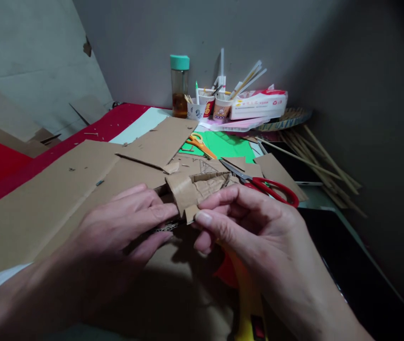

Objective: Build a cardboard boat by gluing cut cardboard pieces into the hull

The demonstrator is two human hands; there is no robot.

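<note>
My left hand (124, 222) and my right hand (255, 227) meet over a small piece of corrugated cardboard (198, 189) whose brown top layer curls away. The right thumb and forefinger pinch the curled paper flap at its lower end. The left fingers press on the cardboard piece from the left, holding it. Just beyond the right hand lie red-handled scissors (266, 184), blades pointing left. A yellow tool (248, 303) lies under my right wrist, partly hidden.
Large cardboard sheets (46, 199) cover the red table (117, 121). Orange scissors (198, 142) rest on green paper (226, 144). At the back stand a teal-capped bottle (180, 85), paper cups with sticks (209, 106) and a white box (259, 104). Wooden skewers (315, 156) lie at right.
</note>
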